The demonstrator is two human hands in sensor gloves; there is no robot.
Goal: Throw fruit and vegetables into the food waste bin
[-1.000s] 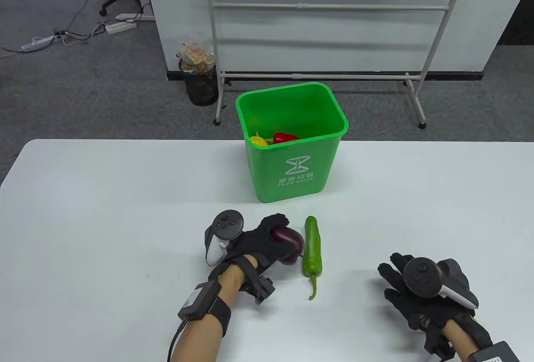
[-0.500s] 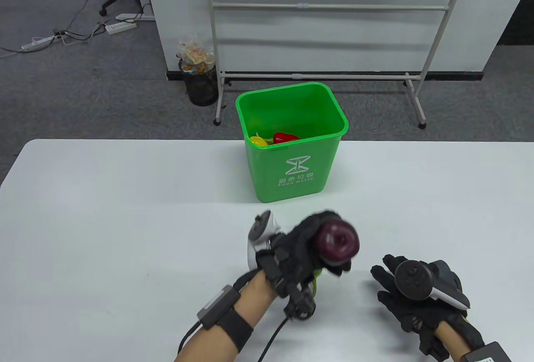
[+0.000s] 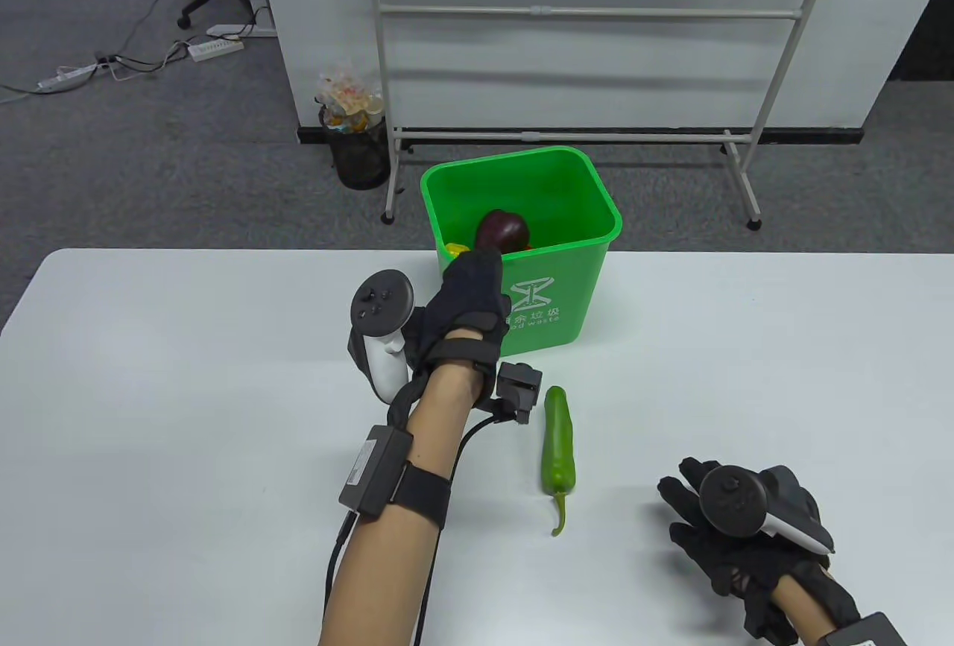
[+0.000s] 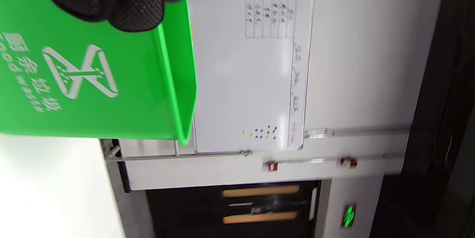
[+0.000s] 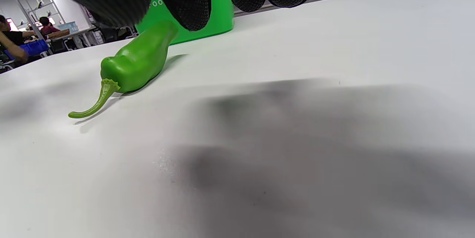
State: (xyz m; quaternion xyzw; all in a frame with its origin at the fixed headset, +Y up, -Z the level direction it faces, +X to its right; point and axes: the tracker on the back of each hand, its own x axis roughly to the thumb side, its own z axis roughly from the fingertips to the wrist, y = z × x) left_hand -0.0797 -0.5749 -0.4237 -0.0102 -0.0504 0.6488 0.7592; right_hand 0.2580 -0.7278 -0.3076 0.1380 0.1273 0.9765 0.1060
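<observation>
The green food waste bin stands at the table's far middle. My left hand reaches up to its front rim. A dark purple round fruit is just past the fingertips, over the bin's opening. In the left wrist view the fingers are spread beside the bin's front with nothing between them. A long green pepper lies on the table to the right of my left forearm. My right hand rests flat and empty to the right of the pepper, which also shows in the right wrist view.
A yellow item shows inside the bin at its front left corner. A whiteboard stand and a black wire basket are on the floor beyond the table. The white table stretches wide on both sides.
My left hand lifted the purple fruit off the table beside the pepper, carried it up and forward to the bin's rim, and the fruit now sits past the fingertips. The right hand barely moved.
</observation>
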